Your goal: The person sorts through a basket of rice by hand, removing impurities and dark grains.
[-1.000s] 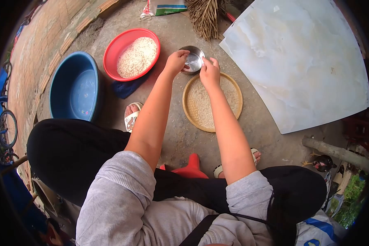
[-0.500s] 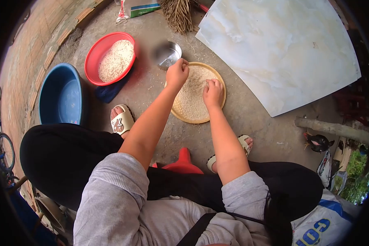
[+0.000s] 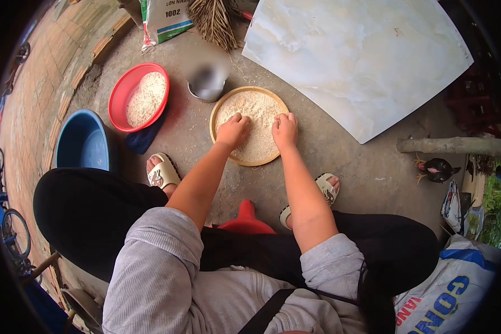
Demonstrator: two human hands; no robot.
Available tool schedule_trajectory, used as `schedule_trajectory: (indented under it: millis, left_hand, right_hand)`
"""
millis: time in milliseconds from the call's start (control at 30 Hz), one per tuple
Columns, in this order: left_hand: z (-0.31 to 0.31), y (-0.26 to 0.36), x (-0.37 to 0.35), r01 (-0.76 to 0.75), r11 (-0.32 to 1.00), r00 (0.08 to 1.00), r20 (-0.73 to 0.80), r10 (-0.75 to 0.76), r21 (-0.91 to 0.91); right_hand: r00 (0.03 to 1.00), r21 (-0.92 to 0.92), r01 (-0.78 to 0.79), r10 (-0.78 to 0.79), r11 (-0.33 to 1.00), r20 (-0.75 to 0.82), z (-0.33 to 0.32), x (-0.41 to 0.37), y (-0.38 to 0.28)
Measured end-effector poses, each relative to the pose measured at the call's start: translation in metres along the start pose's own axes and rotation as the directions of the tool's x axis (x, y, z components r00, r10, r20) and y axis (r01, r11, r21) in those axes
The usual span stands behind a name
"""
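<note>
A round woven tray with a yellowish rim lies on the ground, covered with pale rice-like grains. My left hand is over the left part of the grains, fingers curled in; anything inside them is hidden. At the tray's right side, close to the rim, my right hand also has bent fingers drawn together. I cannot make out whether it pinches something. Just beyond the tray stands a metal bowl, partly blurred.
Left of the tray are a red basin holding similar grains and a blue tub. A large marbled panel lies at the right. Beyond are a printed sack and a straw broom. A dark bird stands at the right.
My left hand has come down from near the metal bowl and the tray's far left rim onto the grains. My right hand is now closer to the right rim. The camera view has shifted.
</note>
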State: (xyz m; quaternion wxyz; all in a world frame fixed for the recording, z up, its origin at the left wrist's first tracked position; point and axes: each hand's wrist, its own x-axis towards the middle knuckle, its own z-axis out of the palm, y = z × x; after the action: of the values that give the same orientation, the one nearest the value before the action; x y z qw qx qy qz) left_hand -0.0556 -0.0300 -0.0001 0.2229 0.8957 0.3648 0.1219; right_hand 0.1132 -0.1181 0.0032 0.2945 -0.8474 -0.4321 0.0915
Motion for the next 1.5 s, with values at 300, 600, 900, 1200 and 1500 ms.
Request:
schedule_trajectory:
  millis: [300,600,900,1200,1500]
  left_hand:
    - [-0.004,-0.008,0.033,0.473,0.729,0.809,-0.083,-0.582,-0.494]
    - [0.009,-0.02,0.007,0.404,0.893,0.874,-0.205,-0.44,-0.196]
    - [-0.001,-0.008,0.011,0.411,0.897,0.855,-0.272,-0.442,-0.165]
    - [0.004,0.027,0.047,0.176,0.933,0.953,-0.183,-0.242,-0.315]
    - [0.03,0.03,0.069,0.007,0.99,0.999,-0.041,-0.012,-0.139]
  right_hand:
    - [0.998,-0.017,0.07,-0.07,0.997,-0.007,0.005,0.01,-0.015]
    - [0.995,-0.07,0.078,-0.073,0.995,0.073,0.013,0.015,-0.007]
    - [0.981,-0.172,0.192,-0.184,0.966,0.059,0.024,0.018,-0.003]
    - [0.985,0.329,-0.095,0.137,0.94,-0.107,0.018,0.023,-0.021]
    - [0.936,0.285,-0.114,0.199,0.952,-0.29,0.03,0.018,0.003]
